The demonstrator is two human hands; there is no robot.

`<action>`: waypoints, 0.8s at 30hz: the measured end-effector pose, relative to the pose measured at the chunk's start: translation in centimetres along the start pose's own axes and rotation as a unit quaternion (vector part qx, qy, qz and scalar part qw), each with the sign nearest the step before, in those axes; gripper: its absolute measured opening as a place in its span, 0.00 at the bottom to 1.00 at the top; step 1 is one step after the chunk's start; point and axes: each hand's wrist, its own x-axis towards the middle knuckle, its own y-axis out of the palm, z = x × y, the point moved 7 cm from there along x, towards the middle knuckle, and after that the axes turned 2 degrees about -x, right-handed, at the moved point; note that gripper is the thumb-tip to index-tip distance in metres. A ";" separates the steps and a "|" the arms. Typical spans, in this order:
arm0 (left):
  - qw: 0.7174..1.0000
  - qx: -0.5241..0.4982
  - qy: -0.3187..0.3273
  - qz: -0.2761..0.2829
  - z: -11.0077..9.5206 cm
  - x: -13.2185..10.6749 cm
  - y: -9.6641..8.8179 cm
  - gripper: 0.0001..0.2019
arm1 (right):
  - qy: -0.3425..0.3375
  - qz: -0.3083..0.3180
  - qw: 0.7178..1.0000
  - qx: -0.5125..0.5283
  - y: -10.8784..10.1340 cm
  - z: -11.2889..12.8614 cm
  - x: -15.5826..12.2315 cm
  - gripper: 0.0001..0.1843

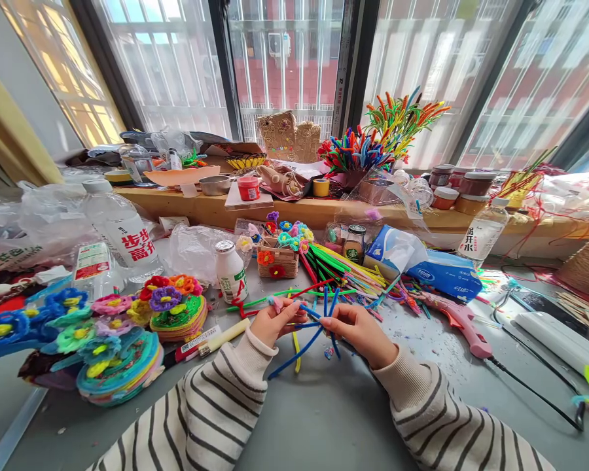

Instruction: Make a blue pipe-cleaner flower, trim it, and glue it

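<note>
Several blue pipe cleaners [302, 348], crossed so that their ends spread out like spokes, are held up between my two hands above the grey table. My left hand [276, 319] pinches them from the left, with a small pinkish bit showing by its fingertips. My right hand [360, 332] pinches the crossing from the right, thumb and forefinger pressed together. Just below, a yellow pipe cleaner [296, 353] lies on the table. Behind my hands are a red pipe cleaner [241, 309] and a bundle of many-coloured pipe cleaners [341, 268].
Pipe-cleaner flowers [98, 353] and a white bottle [231, 271] stand to the left. A small flower basket [278, 259] is behind. At right lie a pink glue gun [464, 322] with its cord, a blue tissue pack [444, 275] and a white bar [554, 343].
</note>
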 end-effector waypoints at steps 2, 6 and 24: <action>0.999 0.043 0.014 0.008 -0.2 -0.1 0.1 0.11 | -0.006 0.004 1.000 -0.010 0.0 0.1 0.0 0.14; 0.985 0.155 0.057 0.058 -0.5 -0.4 0.9 0.07 | -0.008 -0.009 1.000 -0.013 -0.3 0.1 0.0 0.15; 0.992 0.099 -0.052 0.061 0.7 0.1 0.5 0.14 | -0.002 0.051 0.999 -0.009 0.4 -0.3 0.0 0.14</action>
